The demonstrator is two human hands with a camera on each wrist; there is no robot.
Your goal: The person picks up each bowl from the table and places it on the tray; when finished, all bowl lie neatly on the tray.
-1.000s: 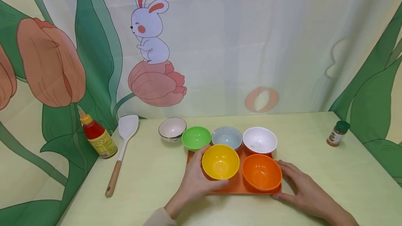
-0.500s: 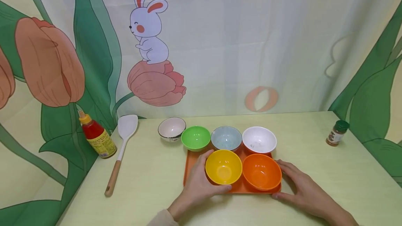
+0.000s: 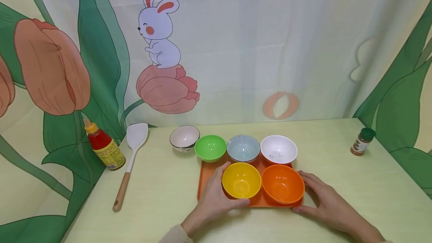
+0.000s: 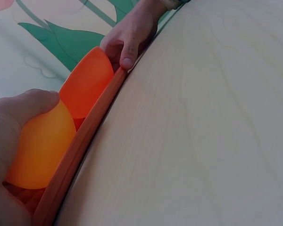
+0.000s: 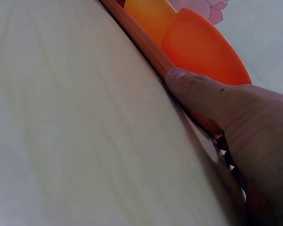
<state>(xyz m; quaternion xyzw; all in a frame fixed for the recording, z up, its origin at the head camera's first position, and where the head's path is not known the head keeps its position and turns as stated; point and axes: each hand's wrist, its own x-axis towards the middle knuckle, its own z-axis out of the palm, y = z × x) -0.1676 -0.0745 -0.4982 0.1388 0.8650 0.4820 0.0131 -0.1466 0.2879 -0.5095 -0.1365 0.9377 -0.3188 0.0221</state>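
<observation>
My left hand [image 3: 216, 199] holds a yellow bowl [image 3: 241, 181] around its left side, thumb at the front and fingers behind. The bowl sits low in an orange tray [image 3: 204, 175], right beside an orange bowl [image 3: 283, 184]. At the tray's front right corner, my right hand [image 3: 325, 206] grips the tray, fingers along its right side next to the orange bowl. The right wrist view shows that thumb [image 5: 191, 87] on the tray's rim. Behind the two bowls stand a green bowl [image 3: 210, 148], a grey-blue bowl [image 3: 243, 148] and a white bowl [image 3: 278, 149], overlapping the tray's back part.
A dark-rimmed pale bowl [image 3: 184, 138] stands left of the green one. Farther left lie a white spatula with a wooden handle [image 3: 129, 168] and a red sauce bottle with yellow cap [image 3: 105, 146]. A green-capped spice jar [image 3: 363, 141] stands at the right. A printed curtain [image 3: 229, 55] hangs behind.
My left hand has brought the yellow bowl down and to the right, up beside the orange bowl, which has shifted slightly right. The right hand has stayed at the tray's corner.
</observation>
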